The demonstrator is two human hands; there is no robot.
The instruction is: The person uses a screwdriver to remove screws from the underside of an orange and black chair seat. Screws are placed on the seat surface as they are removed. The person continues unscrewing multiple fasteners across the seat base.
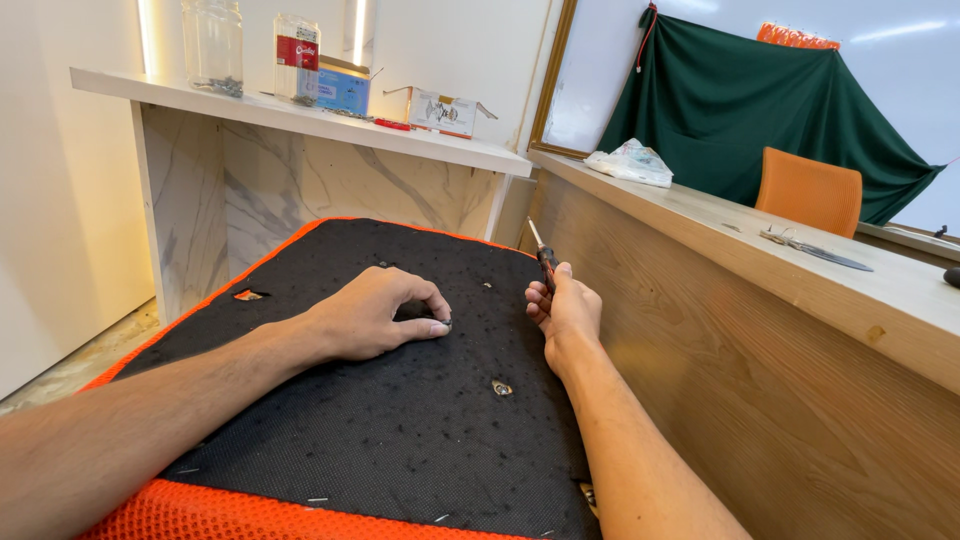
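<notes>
An upturned chair seat (330, 440), covered in black fabric with orange mesh at the edges, lies in front of me. My left hand (375, 315) rests on the fabric with its fingers curled around a small dark part (412, 311). My right hand (566, 308) grips a screwdriver (543, 258) with a dark handle, its shaft pointing up and away. A small metal-edged hole (501, 388) shows in the fabric between my forearms, and another hole (248, 295) sits near the seat's left edge.
A wooden counter (760, 330) rises close on the right, with a white plastic bag (632, 162) and metal tools (815, 249) on top. A marble shelf (300, 120) behind holds jars and small boxes. An orange chair (808, 192) stands before a green cloth (740, 110).
</notes>
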